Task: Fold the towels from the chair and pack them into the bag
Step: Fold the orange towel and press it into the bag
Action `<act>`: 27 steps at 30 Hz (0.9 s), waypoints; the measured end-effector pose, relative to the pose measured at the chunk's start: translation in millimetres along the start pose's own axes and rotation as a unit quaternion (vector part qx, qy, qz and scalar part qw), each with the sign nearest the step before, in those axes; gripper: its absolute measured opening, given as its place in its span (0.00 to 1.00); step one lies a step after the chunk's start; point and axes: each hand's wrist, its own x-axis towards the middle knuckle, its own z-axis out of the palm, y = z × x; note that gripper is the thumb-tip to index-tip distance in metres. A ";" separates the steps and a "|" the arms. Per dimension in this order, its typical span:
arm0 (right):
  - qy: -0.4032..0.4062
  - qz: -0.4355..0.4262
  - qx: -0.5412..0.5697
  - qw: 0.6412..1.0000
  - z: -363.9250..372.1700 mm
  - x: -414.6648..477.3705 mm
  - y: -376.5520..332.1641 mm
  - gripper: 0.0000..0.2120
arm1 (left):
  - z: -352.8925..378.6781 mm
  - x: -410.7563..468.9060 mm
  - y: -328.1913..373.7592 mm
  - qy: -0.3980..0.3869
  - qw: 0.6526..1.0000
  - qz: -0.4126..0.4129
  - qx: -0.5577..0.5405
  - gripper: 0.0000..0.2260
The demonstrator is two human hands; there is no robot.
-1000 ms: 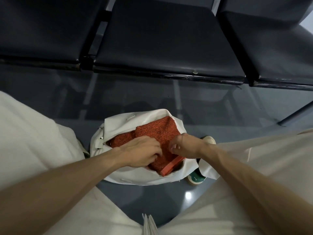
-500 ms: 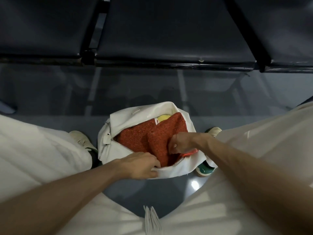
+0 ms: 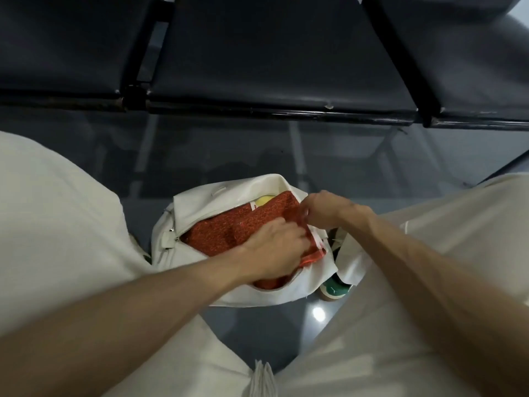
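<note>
1. White bag (image 3: pixel 257 293), unzipped, stood on floor (image 3: pixel 257 333).
2. Orange towel (image 3: pixel 217 236) lay inside bag.
3. Fingers of left hand (image 3: pixel 274 250) curled round towel.
4. Fingers of right hand (image 3: pixel 323 209) pinched towel's edge.

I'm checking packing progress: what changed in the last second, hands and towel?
The left hand went from the near rim of the white bag back onto the red towel, pushing it down. The right hand lifted off the towel to its far-right edge, apparently pinching it. Bag and yellow item stayed put.
</note>
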 end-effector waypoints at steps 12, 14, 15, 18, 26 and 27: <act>-0.052 0.114 0.224 0.967 52.7 -11.6 41.2 0.17 | 37.3 -10.2 -57.3 -0.284 0.942 0.120 0.135 0.22; -0.022 0.105 0.213 0.971 54.1 -8.1 44.6 0.17 | 36.9 -19.5 -63.6 -0.309 0.935 0.110 0.131 0.22; -0.014 0.095 0.214 0.972 55.8 -6.1 44.3 0.17 | 36.4 -24.3 -64.8 -0.316 0.934 0.108 0.127 0.22; -0.003 0.074 0.213 0.974 59.2 0.8 38.1 0.16 | 31.8 -32.6 -65.8 -0.321 0.935 0.097 0.115 0.22; 0.081 0.063 0.161 0.982 67.0 15.5 23.0 0.19 | 26.3 -16.6 -55.9 -0.146 0.980 0.070 0.118 0.21; 0.093 0.061 0.157 0.981 69.4 17.5 22.5 0.19 | 28.5 -13.9 -56.9 -0.134 0.981 0.049 0.129 0.21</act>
